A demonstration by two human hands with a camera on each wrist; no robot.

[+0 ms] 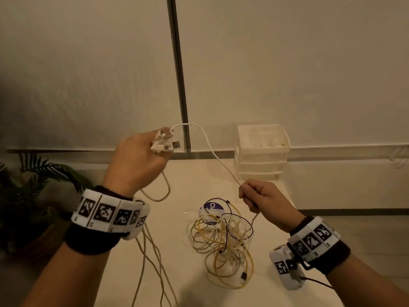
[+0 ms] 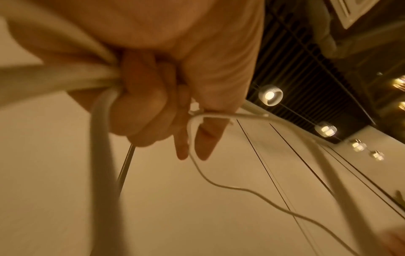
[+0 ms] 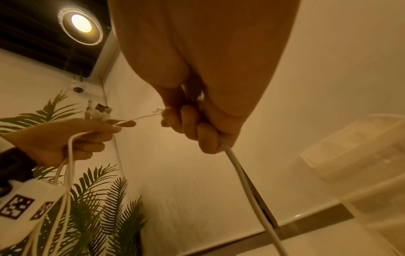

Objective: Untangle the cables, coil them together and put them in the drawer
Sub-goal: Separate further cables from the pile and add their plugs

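Note:
My left hand [image 1: 141, 158] is raised over the table's left side and grips a bunch of white cables, whose USB plugs [image 1: 164, 142] stick out past its fingers. One white cable [image 1: 212, 151] arcs from that bunch down to my right hand [image 1: 257, 196], which holds it in a closed fist. Below the right hand the cable drops into a tangle of yellow, white and black cables [image 1: 223, 242] on the table. In the left wrist view the fingers [image 2: 142, 104] curl round the cables. In the right wrist view the cable [image 3: 241, 175] runs out under my fist.
A white stacked drawer unit [image 1: 262, 151] stands at the table's [image 1: 132, 262] back right. A purple-labelled item [image 1: 211, 207] lies behind the tangle. A potted palm [image 1: 28, 185] is at the left, off the table. A metal pole [image 1: 179, 85] runs up the wall.

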